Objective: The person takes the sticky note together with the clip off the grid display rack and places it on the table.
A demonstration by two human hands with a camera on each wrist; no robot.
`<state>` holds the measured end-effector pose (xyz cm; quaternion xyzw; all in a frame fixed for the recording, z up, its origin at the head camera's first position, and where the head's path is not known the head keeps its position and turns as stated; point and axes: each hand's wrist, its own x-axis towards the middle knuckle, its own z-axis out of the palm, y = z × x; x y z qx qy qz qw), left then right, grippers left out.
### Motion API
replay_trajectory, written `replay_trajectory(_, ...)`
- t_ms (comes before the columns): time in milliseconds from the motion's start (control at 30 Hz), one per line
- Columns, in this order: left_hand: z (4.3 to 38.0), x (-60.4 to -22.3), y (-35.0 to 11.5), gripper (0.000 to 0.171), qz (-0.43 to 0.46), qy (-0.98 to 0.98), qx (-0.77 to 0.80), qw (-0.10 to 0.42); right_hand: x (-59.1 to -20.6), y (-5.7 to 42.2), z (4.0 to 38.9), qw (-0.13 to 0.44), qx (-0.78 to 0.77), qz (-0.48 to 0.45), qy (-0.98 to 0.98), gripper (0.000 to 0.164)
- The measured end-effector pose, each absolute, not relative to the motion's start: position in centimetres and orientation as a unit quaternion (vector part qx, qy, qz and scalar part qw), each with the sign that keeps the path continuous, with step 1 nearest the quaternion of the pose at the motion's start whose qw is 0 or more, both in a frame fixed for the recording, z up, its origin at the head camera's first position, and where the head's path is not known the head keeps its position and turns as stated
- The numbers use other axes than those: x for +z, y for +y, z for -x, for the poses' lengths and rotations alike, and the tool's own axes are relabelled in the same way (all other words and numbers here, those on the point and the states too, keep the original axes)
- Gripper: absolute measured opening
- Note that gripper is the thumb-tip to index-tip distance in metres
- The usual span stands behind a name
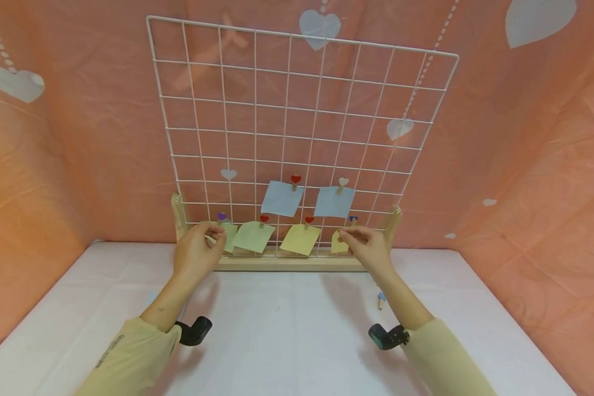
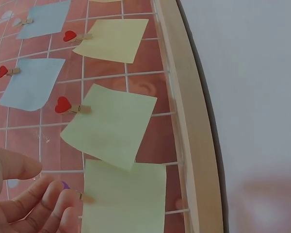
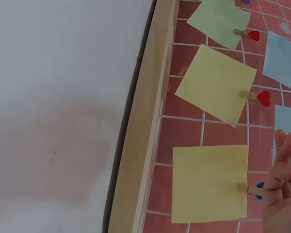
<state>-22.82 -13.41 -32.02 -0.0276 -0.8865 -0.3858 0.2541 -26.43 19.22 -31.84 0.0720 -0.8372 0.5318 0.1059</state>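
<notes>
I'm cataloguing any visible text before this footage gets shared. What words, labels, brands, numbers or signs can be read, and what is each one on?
Readable text: none.
Left sleeve: dark lettering, too small and blurred to read.
Yellow notes, green notes and blue notes: no writing shows on their visible faces.

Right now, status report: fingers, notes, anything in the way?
Left fingers near purple clip; right fingers at blue clip, pinch unclear. Six notes clipped to white grid. Head view: fingers partly hide outer lower notes.
</notes>
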Motion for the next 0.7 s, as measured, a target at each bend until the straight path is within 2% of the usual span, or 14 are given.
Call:
replay_trajectory(233, 23.4, -31.8, -12.6, 0.018, 0.035, -0.876, -0.402, 0.264, -31.1, 18.4, 26.9, 0.122, 0.535, -0.101, -0.830, 0.025)
replay_trajectory(533, 23.7, -31.6, -11.1, 0.015, 0.033, -0.848, -0.440, 0.292, -30.1, 17.3, 27.2, 0.121, 0.571, -0.094, -0.807, 0.027)
replay_trajectory(700, 23.7, -31.8, -10.4, 0.019, 0.024, -0.841, -0.463, 0.278, -29.7, 16.8, 27.6, 0.128, 0.577, -0.103, -0.800, 0.027)
